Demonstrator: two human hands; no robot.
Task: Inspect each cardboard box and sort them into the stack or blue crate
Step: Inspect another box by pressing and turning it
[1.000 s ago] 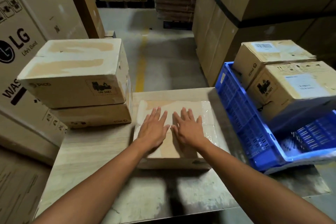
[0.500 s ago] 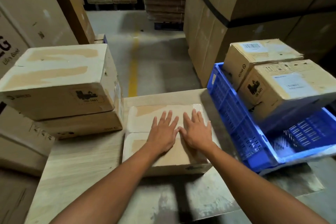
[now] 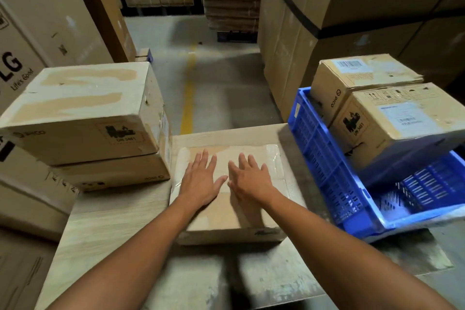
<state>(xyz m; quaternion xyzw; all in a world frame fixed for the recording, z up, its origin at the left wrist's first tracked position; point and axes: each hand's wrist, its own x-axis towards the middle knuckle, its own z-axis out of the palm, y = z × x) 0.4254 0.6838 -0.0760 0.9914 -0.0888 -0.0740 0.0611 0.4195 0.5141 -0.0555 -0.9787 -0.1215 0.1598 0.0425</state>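
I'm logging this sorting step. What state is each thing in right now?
Box on table: taped shut, under both hands.
Left hand: open, flat on the box.
Right hand: open, flat on the box.
Stack: two closed boxes.
Blue crate: holds two closed boxes.

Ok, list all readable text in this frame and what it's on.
"LG", "Life's Good": large carton at left.
"UN 3481": top stack box.
"PICO", upside down: lower stack box.
"PICO": rear box in the blue crate.
"UN 3481": front crate box.
Unreadable: barcode and white labels on both crate boxes; print on the middle box front.
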